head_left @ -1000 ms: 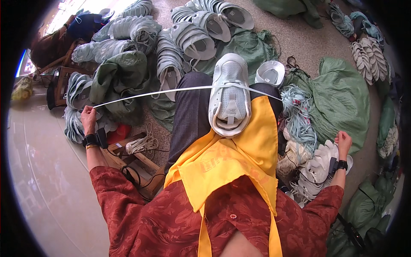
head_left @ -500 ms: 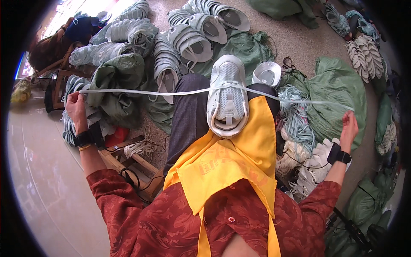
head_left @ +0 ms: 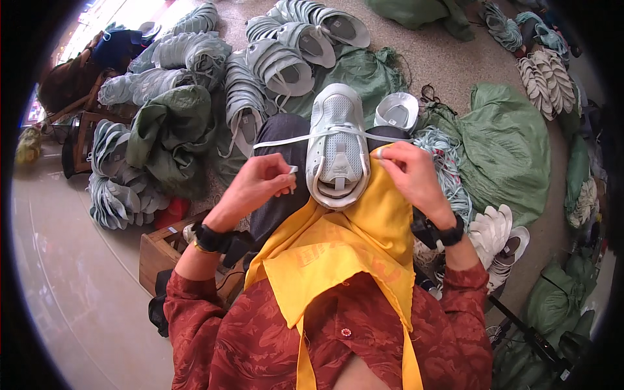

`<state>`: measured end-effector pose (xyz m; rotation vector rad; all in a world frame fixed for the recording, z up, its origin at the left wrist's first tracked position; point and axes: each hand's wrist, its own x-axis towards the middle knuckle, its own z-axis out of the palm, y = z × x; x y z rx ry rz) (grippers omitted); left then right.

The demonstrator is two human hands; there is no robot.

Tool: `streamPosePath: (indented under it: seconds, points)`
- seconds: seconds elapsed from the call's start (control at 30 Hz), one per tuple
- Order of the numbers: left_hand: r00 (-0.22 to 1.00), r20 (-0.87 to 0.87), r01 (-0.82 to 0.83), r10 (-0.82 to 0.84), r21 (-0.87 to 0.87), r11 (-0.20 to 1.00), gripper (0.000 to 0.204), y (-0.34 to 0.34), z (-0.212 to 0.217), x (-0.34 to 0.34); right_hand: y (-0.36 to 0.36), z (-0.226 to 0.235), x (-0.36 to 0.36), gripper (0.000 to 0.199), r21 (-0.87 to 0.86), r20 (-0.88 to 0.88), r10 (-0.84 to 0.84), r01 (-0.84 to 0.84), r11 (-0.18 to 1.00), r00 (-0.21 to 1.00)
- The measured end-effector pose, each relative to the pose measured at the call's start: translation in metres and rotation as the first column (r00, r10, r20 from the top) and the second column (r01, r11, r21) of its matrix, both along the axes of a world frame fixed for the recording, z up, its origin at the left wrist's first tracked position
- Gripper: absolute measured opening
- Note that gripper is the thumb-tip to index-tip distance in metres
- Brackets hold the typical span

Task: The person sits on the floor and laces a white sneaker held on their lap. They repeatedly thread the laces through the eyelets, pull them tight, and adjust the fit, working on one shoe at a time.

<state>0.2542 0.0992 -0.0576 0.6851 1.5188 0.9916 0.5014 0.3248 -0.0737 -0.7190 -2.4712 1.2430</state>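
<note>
A pale grey-white sneaker [head_left: 336, 146] rests on my lap between my thighs, toe pointing away from me. A flat white shoelace [head_left: 286, 140] runs across its front, with a length out to each side. My left hand [head_left: 265, 184] is closed in a pinch left of the heel; a lace end seems to show below its fingertips, and a white band is at one finger. Right of the shoe, my right hand [head_left: 413, 172] pinches too, something white at its fingertips, the lace passing behind it. Much of each grip is hidden. A yellow apron [head_left: 331, 244] lies under the heel.
Rows of nested pale shoe uppers [head_left: 279, 65] lie ahead and left. Green sacks [head_left: 504, 149] lie right and left. A hank of light blue laces [head_left: 445, 162] is beside my right knee, white uppers [head_left: 491, 227] below it. A wooden box [head_left: 159, 257] stands by my left elbow.
Both hands have come inward from wide apart to close beside the shoe. The lace, stretched straight out to both sides before, now hangs slacker. The sneaker stays on my lap.
</note>
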Motion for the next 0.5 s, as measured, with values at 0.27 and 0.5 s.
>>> streamPosePath:
  seconds: [0.27, 0.5]
  points:
    - [0.842, -0.028, -0.501, 0.538, 0.331, 0.800, 0.012, -0.001, 0.017, -0.062, 0.015, -0.017, -0.042, 0.019, 0.119, -0.096, -0.069, 0.081, 0.990, 0.993]
    - [0.890, 0.338, -0.276, 0.308, -0.140, 0.951, 0.007, -0.019, -0.014, -0.008, 0.020, -0.037, -0.046, 0.027, -0.587, -0.169, -0.251, 0.108, 0.803, 0.953]
